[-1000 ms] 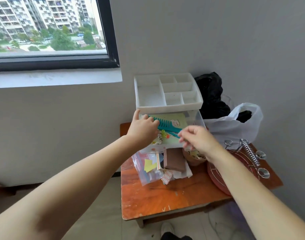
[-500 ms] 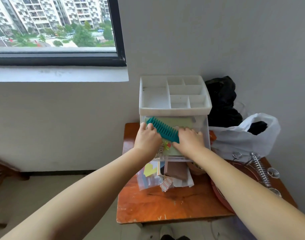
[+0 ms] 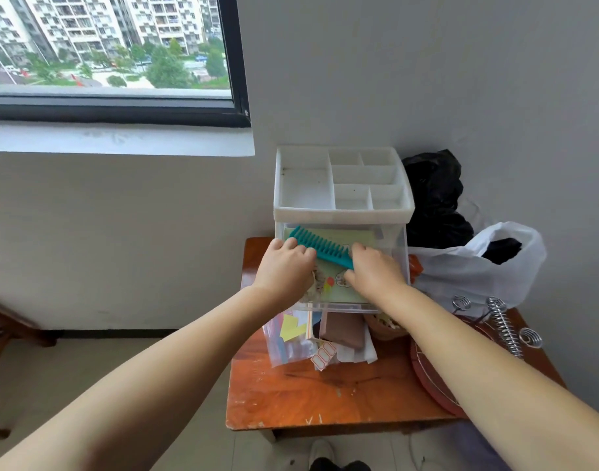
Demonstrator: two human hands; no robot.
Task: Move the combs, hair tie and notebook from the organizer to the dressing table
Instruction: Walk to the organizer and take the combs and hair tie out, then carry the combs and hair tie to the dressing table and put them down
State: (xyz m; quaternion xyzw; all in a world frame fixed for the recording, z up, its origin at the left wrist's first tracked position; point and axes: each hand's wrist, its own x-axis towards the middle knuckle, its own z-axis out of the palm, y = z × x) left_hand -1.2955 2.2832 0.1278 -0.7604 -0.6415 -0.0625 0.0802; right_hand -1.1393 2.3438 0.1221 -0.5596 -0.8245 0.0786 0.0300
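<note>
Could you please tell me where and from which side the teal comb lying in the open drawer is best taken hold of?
Probably by the solid spine of the teal comb, pinched from above. It lies flat and diagonal on the green notebook in the clear drawer, under the white tray, so the front and top are open. Left hand and right hand already flank it.

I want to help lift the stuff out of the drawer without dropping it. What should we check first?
1. Drawer pulled out far enough: ok.
2. Teal comb lying on top of the notebook: ok.
3. Left hand and right hand both on the pile: ok.
4. Grip actually closed on anything: cannot tell.
5. Hair tie in sight: cannot tell.
6. Bare space on the table in front: ok.
</note>
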